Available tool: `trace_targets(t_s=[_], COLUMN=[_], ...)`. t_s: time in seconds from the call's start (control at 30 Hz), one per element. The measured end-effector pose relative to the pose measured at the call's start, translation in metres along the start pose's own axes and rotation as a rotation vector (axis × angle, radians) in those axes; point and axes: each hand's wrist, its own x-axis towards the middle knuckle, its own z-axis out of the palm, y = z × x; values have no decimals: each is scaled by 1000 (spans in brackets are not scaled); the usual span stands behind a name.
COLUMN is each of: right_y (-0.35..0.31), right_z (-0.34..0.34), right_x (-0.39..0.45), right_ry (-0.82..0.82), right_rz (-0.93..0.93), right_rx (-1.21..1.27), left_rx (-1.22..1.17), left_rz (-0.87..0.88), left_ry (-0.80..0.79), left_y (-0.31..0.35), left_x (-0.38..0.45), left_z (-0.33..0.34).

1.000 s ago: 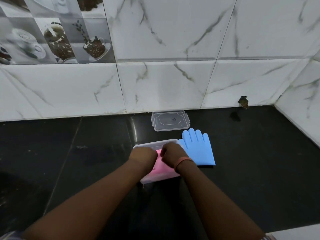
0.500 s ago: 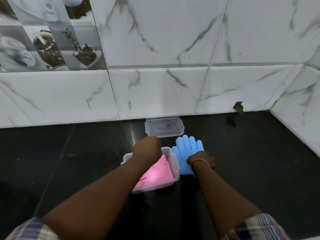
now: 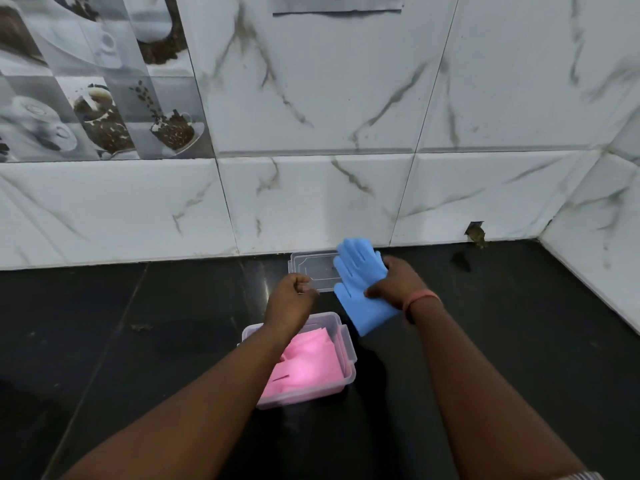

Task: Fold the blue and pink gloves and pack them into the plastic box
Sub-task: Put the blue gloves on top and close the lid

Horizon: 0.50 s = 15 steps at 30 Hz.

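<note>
Pink glove (image 3: 304, 367): folded, packed in box (image 3: 348, 344), lower centre. Blue glove (image 3: 363, 285): unfolded, raised at centre right, right hand (image 3: 398, 284) grip grasping it, likely for folding. Left hand (image 3: 292, 296): grip clenched, empty, nearby to assist. Lid (image 3: 311, 268): behind on tabletop (image 3: 138, 341).

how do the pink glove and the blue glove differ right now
The pink glove lies folded inside the plastic box; the blue glove is outside it, unfolded with fingers spread. No hand touches the pink glove, while the right hand grips the blue glove.
</note>
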Motion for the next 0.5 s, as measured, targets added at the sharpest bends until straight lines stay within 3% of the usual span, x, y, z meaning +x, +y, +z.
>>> trace_targets(t_s=[0.07,0.13,0.2,0.27,0.4,0.5], right_y=[-29,-54,-71,-78,-65,-58], right_z=[-11,-16,-16,-9,15,34], right_x=[-2,-8,-16,-26,-32,-28], right_ry=[-54,-158,-319,-523,-868,-954], right_rz=[-110,-182,-222,-260,-156,-80], right_rx=[-129,-191,-192,-158,44,-103], left_rx=[-131,-284,-423,-544,-642,-594], left_rz=[-57,-8,62,14,-140,-226], left_ry=[-70,-146,-272,-441,-659,-699], left_y=[8,19,27,25,-8,-32], left_x=[1,0,1,0,-9,-25], left_z=[-5,-16,-34,-60,-99,-108])
